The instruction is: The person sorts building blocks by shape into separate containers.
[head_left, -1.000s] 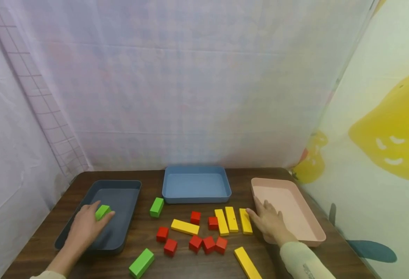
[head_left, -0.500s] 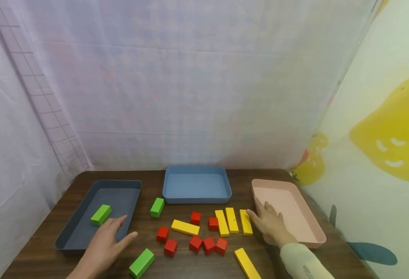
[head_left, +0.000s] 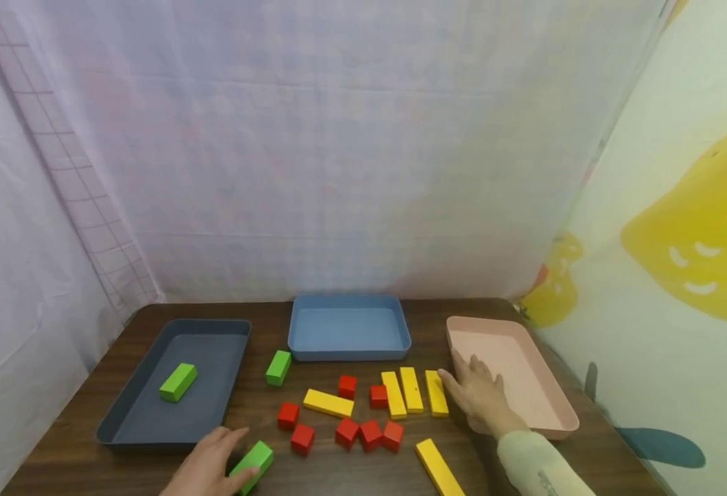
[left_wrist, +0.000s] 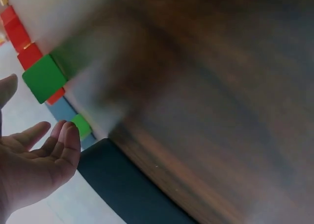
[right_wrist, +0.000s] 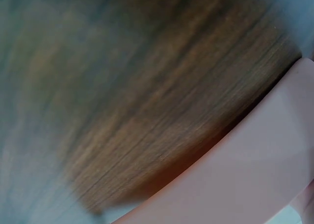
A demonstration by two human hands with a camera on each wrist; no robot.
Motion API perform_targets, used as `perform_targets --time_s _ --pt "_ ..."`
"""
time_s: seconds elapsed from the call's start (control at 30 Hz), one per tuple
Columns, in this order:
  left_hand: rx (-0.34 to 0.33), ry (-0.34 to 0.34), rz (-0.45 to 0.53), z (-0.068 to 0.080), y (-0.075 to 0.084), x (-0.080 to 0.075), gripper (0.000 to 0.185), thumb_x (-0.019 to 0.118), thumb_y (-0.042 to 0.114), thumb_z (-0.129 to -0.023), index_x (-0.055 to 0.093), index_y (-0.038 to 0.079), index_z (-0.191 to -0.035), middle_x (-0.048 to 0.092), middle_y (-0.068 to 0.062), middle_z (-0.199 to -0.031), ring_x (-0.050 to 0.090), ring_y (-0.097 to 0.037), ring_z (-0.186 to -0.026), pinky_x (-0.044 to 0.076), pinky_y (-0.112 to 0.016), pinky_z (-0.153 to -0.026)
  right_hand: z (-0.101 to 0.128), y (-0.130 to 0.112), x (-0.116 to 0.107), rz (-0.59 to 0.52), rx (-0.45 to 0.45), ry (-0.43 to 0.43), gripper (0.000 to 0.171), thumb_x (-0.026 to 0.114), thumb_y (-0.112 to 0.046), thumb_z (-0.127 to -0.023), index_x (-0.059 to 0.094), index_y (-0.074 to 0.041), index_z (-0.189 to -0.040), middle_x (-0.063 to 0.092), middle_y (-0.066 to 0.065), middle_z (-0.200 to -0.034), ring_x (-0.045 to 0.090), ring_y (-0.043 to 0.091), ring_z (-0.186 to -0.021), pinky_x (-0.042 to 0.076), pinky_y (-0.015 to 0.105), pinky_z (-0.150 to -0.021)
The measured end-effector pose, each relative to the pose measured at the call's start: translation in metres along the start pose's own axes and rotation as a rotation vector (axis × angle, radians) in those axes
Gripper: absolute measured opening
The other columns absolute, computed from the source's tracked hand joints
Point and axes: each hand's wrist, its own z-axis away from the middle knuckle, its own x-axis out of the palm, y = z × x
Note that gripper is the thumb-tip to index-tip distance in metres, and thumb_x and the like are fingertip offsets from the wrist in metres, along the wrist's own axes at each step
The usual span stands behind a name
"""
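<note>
My left hand (head_left: 209,466) reaches down beside a green block (head_left: 256,463) near the front of the table, thumb on one side and fingers on the other. In the left wrist view that hand (left_wrist: 41,165) has its fingers spread, with a gap to the green block (left_wrist: 44,78). A second green block (head_left: 178,382) lies inside the dark blue tray (head_left: 107,428), and a third green block (head_left: 278,368) is on the table. My right hand (head_left: 477,393) rests, fingers extended, over the near left rim of the pink tray (head_left: 558,406), beside a yellow block (head_left: 436,393).
Several red cubes (head_left: 346,432) are scattered mid-table. Among them and to their right lie several yellow blocks (head_left: 329,404), one at the front edge (head_left: 440,468). A light blue tray (head_left: 349,331) stands at the back. White curtains (head_left: 313,172) hang behind the table.
My left hand let go of a green block inside the dark blue tray, then moved right and toward the front to another green block. The right hand stayed put.
</note>
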Motion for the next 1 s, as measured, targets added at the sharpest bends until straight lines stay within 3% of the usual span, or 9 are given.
perform_targets --time_s 0.23,0.43,0.63,1.0 --pt "0.01 -0.029 0.026 -0.0022 -0.0019 0.0022 0.062 0.082 0.039 -0.081 0.063 -0.002 -0.125 0.061 -0.01 -0.109 0.06 -0.028 -0.098 0.05 -0.053 -0.084 -0.0026 0.0006 0.0033 0.036 -0.008 0.025 0.084 0.026 -0.067 -0.1 0.022 -0.006 -0.158 0.017 0.038 -0.154 0.015 0.056 -0.142 0.001 0.075 -0.107" --pt "0.097 -0.056 0.071 -0.0009 -0.0017 0.0023 0.061 0.082 0.035 -0.081 0.063 -0.004 -0.123 0.06 -0.007 -0.104 0.055 -0.022 -0.088 0.049 -0.045 -0.074 -0.0022 0.0015 0.0032 0.033 -0.008 0.043 0.083 0.026 -0.066 -0.101 0.024 -0.007 -0.157 0.019 0.038 -0.154 0.016 0.055 -0.142 0.002 0.075 -0.107" --pt "0.138 -0.08 0.09 -0.0027 -0.0022 0.0028 0.05 0.081 0.022 -0.082 0.063 -0.006 -0.119 0.06 -0.006 -0.097 0.054 -0.023 -0.084 0.046 -0.042 -0.069 -0.0008 0.0017 0.0015 -0.001 0.005 0.026 0.085 0.024 -0.069 -0.099 0.023 -0.008 -0.158 0.017 0.037 -0.155 0.014 0.055 -0.143 0.0 0.074 -0.108" --pt "0.193 -0.026 0.054 -0.0012 -0.0059 0.0027 0.04 0.082 0.017 -0.08 0.066 -0.005 -0.108 0.056 -0.003 -0.087 0.049 -0.016 -0.074 0.042 -0.032 -0.062 -0.001 0.0029 0.0025 -0.019 0.018 0.01 0.081 0.026 -0.066 -0.101 0.021 -0.009 -0.159 0.017 0.036 -0.155 0.013 0.054 -0.143 0.0 0.074 -0.108"
